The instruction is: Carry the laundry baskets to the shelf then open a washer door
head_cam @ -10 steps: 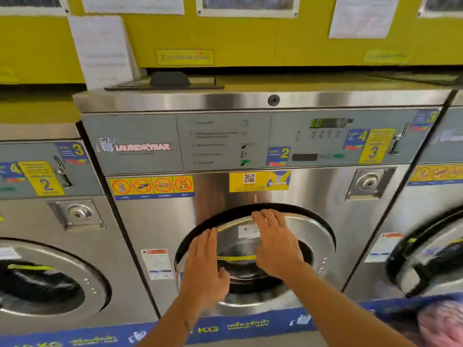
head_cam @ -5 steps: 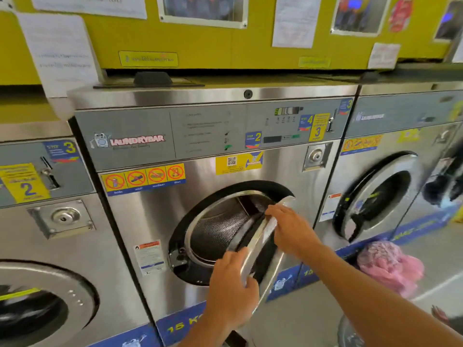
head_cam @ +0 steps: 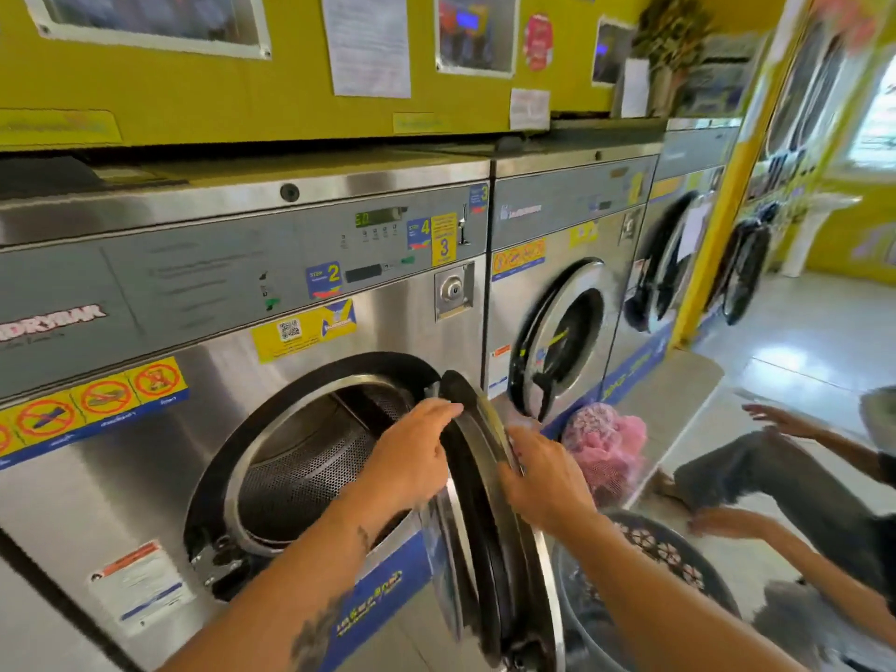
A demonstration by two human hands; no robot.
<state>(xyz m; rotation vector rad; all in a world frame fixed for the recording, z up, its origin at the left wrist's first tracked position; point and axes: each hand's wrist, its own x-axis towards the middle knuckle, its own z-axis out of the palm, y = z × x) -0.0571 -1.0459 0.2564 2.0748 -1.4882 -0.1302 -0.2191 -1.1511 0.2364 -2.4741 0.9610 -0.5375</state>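
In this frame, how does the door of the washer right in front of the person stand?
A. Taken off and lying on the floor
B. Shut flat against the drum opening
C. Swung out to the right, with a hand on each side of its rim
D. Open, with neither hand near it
C: the washer door stands edge-on to the camera, the drum is exposed, and the left hand and right hand hold its rim.

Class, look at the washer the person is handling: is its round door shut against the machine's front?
No. The door stands swung out, held by the left hand and right hand, baring the drum.
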